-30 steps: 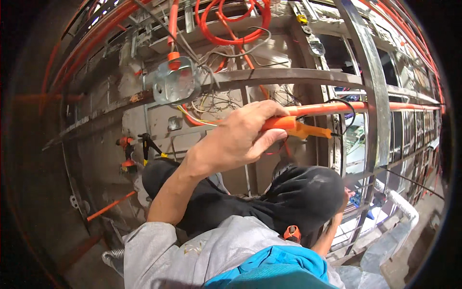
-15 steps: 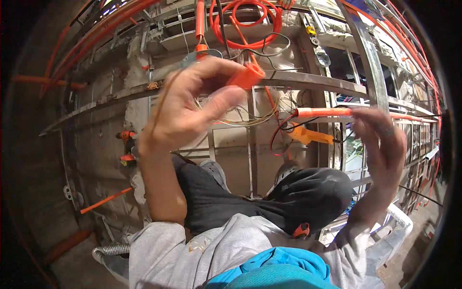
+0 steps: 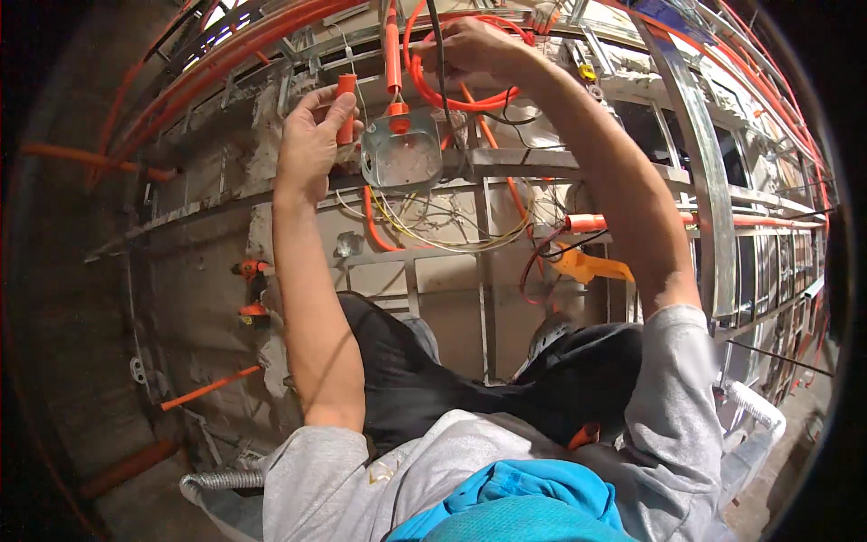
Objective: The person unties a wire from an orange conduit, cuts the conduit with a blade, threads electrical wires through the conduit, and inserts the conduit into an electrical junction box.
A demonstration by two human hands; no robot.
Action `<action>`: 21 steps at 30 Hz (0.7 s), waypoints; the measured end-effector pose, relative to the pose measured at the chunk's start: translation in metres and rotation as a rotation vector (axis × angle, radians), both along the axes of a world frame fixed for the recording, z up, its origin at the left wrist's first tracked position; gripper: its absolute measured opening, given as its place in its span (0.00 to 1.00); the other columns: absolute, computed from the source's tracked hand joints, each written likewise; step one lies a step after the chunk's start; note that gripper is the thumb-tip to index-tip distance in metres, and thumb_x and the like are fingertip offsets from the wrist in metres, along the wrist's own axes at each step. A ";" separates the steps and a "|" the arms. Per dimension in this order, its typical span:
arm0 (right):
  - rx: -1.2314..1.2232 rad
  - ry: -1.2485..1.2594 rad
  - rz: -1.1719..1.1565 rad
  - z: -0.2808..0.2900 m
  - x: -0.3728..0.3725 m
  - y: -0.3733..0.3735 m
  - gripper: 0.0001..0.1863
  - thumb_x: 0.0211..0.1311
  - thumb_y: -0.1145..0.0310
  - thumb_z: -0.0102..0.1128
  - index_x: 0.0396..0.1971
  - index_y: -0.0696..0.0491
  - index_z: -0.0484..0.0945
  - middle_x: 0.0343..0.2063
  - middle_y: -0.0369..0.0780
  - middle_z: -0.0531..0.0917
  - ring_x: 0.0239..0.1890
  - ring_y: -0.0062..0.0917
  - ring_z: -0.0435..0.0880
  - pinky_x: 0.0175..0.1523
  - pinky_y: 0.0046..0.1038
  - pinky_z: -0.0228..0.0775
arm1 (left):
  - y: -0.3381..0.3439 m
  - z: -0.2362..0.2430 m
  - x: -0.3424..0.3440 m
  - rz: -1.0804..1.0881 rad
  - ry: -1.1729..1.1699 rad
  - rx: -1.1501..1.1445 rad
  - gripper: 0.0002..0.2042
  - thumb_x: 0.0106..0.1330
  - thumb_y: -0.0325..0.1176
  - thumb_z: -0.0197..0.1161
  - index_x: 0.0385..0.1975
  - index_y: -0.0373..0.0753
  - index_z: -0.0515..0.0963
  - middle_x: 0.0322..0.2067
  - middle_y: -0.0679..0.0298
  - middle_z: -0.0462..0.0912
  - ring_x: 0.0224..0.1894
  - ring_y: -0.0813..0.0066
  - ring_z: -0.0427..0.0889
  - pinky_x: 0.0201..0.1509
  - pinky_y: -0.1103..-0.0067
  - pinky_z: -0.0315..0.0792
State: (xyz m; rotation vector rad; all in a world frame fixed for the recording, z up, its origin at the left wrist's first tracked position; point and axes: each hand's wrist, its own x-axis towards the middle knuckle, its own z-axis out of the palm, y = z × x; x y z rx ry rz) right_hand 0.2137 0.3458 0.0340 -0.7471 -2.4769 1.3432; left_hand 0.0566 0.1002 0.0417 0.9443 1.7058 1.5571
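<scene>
My left hand (image 3: 316,135) pinches a short orange pipe piece (image 3: 347,108), held upright between thumb and fingers. Just right of it hangs a grey junction box (image 3: 402,164) with an orange connector (image 3: 398,119) on its upper side. Wires run from this connector into an orange conduit (image 3: 393,56) above. My right hand (image 3: 474,47) reaches far forward to a coil of orange flexible tubing (image 3: 492,101). Its fingers are curled beside a black cable (image 3: 442,68), which partly covers them, so their hold cannot be made out.
Metal framing bars (image 3: 524,163) cross ahead of me. Loose thin wires (image 3: 452,239) dangle below the box. An orange-yellow tool (image 3: 591,266) and an orange conduit with wires (image 3: 587,222) are at the right. A cordless drill (image 3: 255,289) lies at the left.
My left hand has moved forward and left, turning the pipe piece upright. My right hand has left the conduit at the right and swung forward to the tubing coil. The junction box shows more fully.
</scene>
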 end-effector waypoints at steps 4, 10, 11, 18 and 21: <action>-0.400 0.088 0.208 -0.011 -0.019 -0.019 0.21 0.65 0.51 0.71 0.33 0.58 0.86 0.30 0.39 0.87 0.29 0.21 0.85 0.34 0.25 0.76 | 0.005 -0.006 0.003 0.018 -0.083 -0.012 0.16 0.75 0.39 0.63 0.52 0.33 0.75 0.34 0.65 0.82 0.31 0.80 0.79 0.39 0.81 0.75; -0.559 -0.018 0.231 -0.004 -0.029 -0.026 0.20 0.66 0.56 0.71 0.41 0.61 0.87 0.33 0.40 0.89 0.36 0.19 0.88 0.41 0.23 0.83 | 0.018 -0.018 -0.003 0.066 -0.030 -0.038 0.14 0.74 0.37 0.64 0.50 0.33 0.75 0.32 0.68 0.79 0.28 0.83 0.73 0.34 0.81 0.70; -0.561 -0.022 0.236 -0.006 -0.032 -0.030 0.20 0.66 0.56 0.71 0.41 0.61 0.87 0.33 0.40 0.89 0.36 0.19 0.88 0.41 0.23 0.83 | 0.018 -0.020 -0.005 0.079 -0.026 -0.076 0.14 0.74 0.36 0.64 0.49 0.33 0.75 0.31 0.69 0.78 0.28 0.84 0.72 0.34 0.82 0.69; -0.411 -0.031 0.073 -0.025 -0.042 -0.025 0.21 0.68 0.56 0.70 0.43 0.63 0.85 0.36 0.40 0.89 0.34 0.19 0.87 0.44 0.23 0.84 | 0.024 -0.018 -0.001 0.002 -0.105 -0.107 0.17 0.71 0.39 0.68 0.51 0.34 0.77 0.31 0.72 0.79 0.27 0.86 0.71 0.33 0.83 0.69; -0.482 0.044 0.073 -0.012 -0.032 -0.040 0.21 0.69 0.57 0.68 0.44 0.64 0.84 0.37 0.41 0.88 0.34 0.19 0.87 0.43 0.23 0.84 | 0.019 -0.016 -0.003 -0.032 -0.149 -0.127 0.18 0.71 0.39 0.69 0.52 0.34 0.77 0.32 0.72 0.80 0.28 0.87 0.70 0.33 0.83 0.68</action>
